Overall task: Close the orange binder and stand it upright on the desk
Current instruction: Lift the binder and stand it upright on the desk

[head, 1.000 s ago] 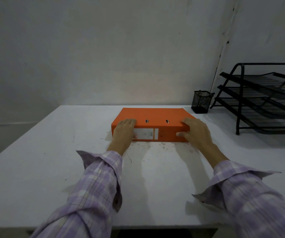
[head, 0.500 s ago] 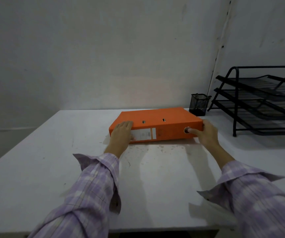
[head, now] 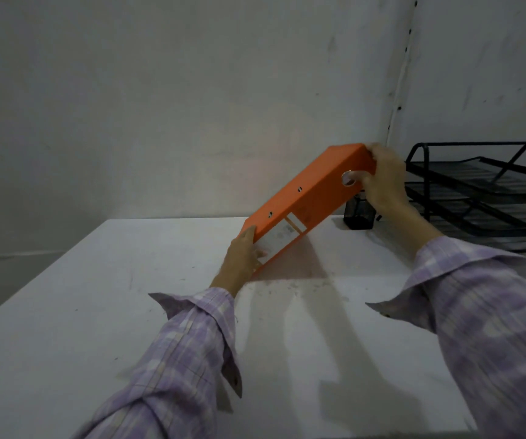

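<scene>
The closed orange binder (head: 310, 199) is tilted steeply, its lower left end resting on the white desk (head: 97, 296) and its right end raised high. Its spine faces me, with a white label near the lower end and a round finger hole near the top. My left hand (head: 244, 259) holds the lower end against the desk. My right hand (head: 382, 180) grips the raised end, with a finger at the finger hole.
A black mesh pen cup (head: 359, 217) stands just behind the binder's raised end. A black tiered wire letter tray (head: 483, 191) fills the back right of the desk. A white wall rises close behind. The desk's front edge is near me.
The binder lay flat on the desk with a hand at each end. My right hand has lifted its right end high, pivoting it on the left end that my left hand steadies.
</scene>
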